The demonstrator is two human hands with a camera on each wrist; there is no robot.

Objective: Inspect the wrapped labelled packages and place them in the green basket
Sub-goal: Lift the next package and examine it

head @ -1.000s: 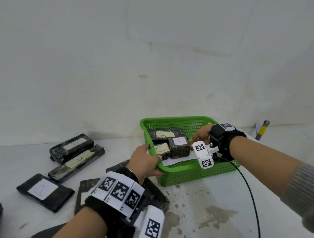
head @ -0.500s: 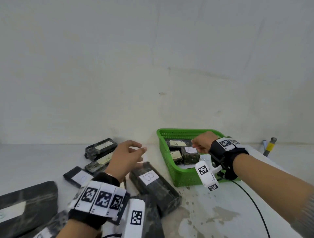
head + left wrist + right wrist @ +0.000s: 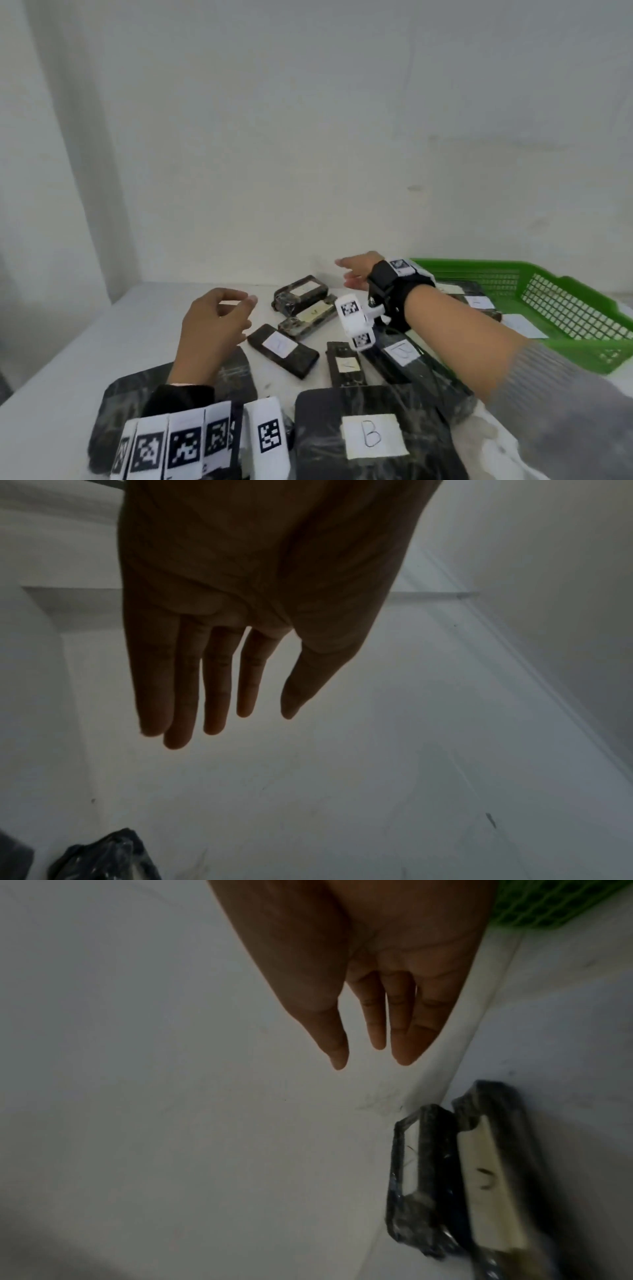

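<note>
Hands (image 3: 219, 329) empty; black-wrapped pkgs (image 3: 282, 345), white labels.

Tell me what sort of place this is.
Probably a bare workroom or sorting bench: a plain white wall, a stained white table, black wrapped packages with handwritten labels, and a green basket for collecting them.

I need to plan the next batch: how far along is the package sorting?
Partly done. A few labelled packages already lie in the green basket. Nothing is in hand: the left hand and right hand hover open above the table. Left outside are several, including two wrapped bars, a flat one and the big B package.
</note>
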